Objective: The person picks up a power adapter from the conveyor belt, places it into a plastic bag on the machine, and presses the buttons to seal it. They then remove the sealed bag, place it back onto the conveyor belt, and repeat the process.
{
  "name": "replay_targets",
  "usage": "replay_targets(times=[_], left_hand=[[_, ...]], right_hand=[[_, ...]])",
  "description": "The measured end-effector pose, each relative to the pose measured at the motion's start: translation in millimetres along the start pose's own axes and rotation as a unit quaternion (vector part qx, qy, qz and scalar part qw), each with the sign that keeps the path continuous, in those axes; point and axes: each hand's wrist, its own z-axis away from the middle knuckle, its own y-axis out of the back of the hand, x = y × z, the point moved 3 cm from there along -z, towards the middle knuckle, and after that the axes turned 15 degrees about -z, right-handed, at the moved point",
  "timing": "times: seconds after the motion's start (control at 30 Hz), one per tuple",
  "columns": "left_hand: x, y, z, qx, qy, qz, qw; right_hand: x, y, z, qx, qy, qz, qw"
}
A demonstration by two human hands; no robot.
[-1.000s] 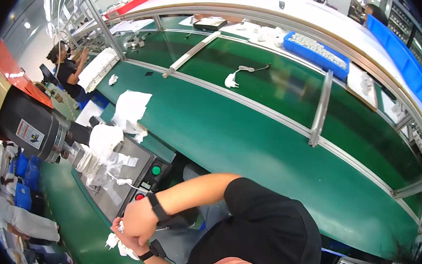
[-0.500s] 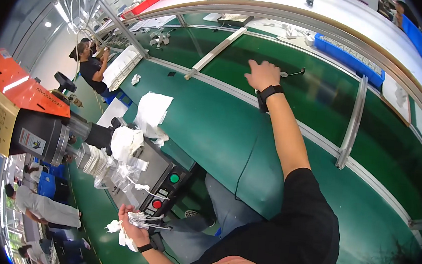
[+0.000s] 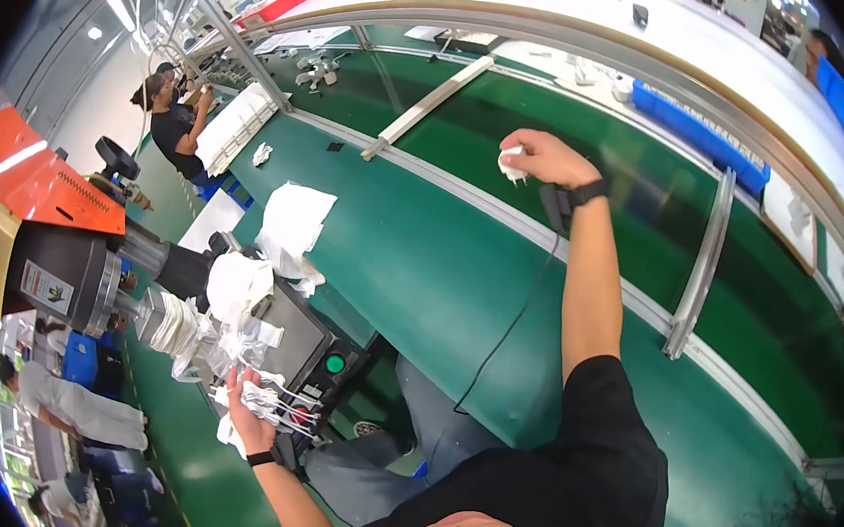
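My right hand [image 3: 551,160] is raised over the dark green belt, pinching a small white plug [image 3: 512,163] whose prongs point down. A black band with a cord circles that wrist. Low on the left, beside the machine's button panel, my left hand [image 3: 251,427] holds a bundle of white cables [image 3: 274,406]. Its palm is partly covered by the bundle, and white pieces stick out past the hand. Close to that hand are a green button [image 3: 335,363] and a partly covered red button.
An orange machine [image 3: 49,171] with a black cylinder stands at left, near white cloth [image 3: 237,286] and clear plastic. White sheets [image 3: 292,224] lie on the green bench [image 3: 412,263]. Metal rails [image 3: 700,268] cross the belt. A blue bin [image 3: 699,132] stands behind. Other people are at left.
My right hand has closed on a white plug and lifted it from the belt, turning leftward. My left hand has moved slightly up and left with the cable bundle.
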Motion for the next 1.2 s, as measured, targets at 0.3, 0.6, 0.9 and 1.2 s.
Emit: replay_targets(times=[0.3,0.6,0.9,1.2], left_hand=[[-27.5,26.5,-41.5,0.012,0.020,0.059,0.998],[-17.1,24.9,-50.8,-0.189,0.126,0.204,0.952],[11.6,25.5,16.9,-0.224,0.085,0.283,0.929],[55.0,89.0,135.3,-0.130,-0.120,0.292,0.940]], right_hand=[[-131.9,-52.9,65.3,0.091,0.179,-0.299,0.933],[-204.6,-130.5,128.5,-0.052,0.155,0.076,0.984],[-132.9,-269.1,94.0,-0.207,0.190,-0.510,0.813],[-111.9,-516.7,16.5,-0.307,-0.117,-0.249,0.911]])
